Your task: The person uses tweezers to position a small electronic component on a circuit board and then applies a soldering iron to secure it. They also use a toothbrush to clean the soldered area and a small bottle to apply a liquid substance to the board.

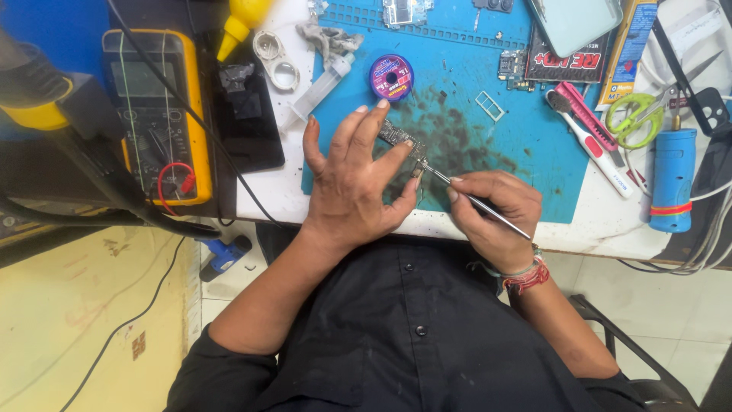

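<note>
Probing a small board on the blue mat, left hand spread, steadying it; right hand pinches tweezers, tips at the board's 4 o'clock corner. Fine picking seems underway; steady placement matters.

Bright, even overhead light; soft shadows, sharp centre, wide-angle edge distortion.

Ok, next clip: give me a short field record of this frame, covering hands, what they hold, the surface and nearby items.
Left hand: pressing a small circuit board onto the mat
Right hand: grip closed on tweezers, tips at the board's edge
Surface: blue work mat, stained dark around the board
Nearby: purple spool, yellow meter, green scissors, blue cylinder tool
</note>
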